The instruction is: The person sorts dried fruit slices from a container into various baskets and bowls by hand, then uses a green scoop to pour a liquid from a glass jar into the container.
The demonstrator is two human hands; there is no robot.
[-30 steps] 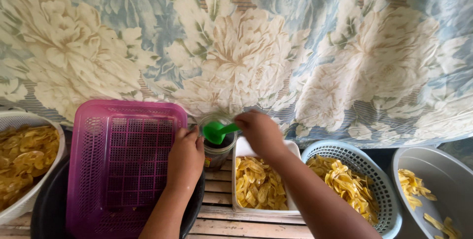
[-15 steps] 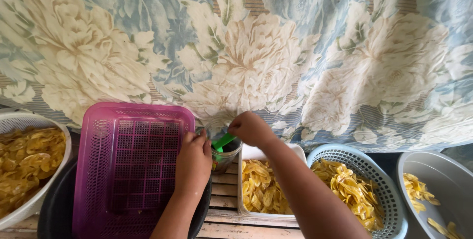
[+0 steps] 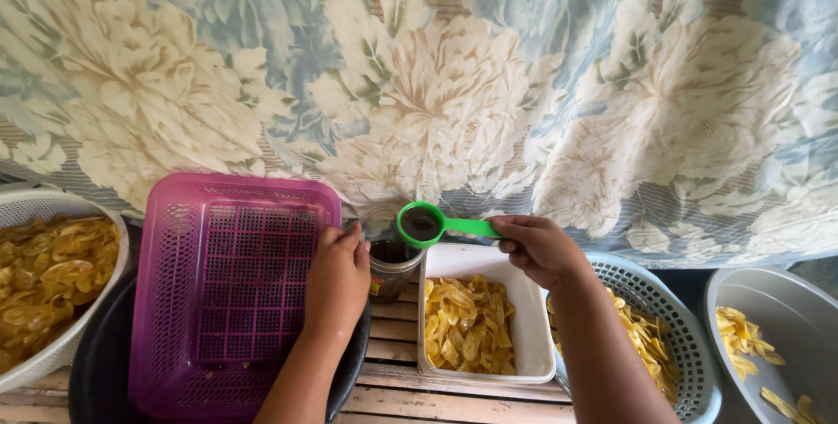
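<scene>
Spoon [image 3: 425,224] lifted from one jar [image 3: 392,260], right hand [image 3: 539,248] gripping; left hand [image 3: 337,280] steadying.

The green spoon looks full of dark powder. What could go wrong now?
The green spoon, held by the right hand, hangs level above the jar's edge and the white tub of yellow chips. If it tips, powder might spill onto the wooden slats or land in one clump on the chips. The left hand holds the jar; a bump could knock it over.
</scene>
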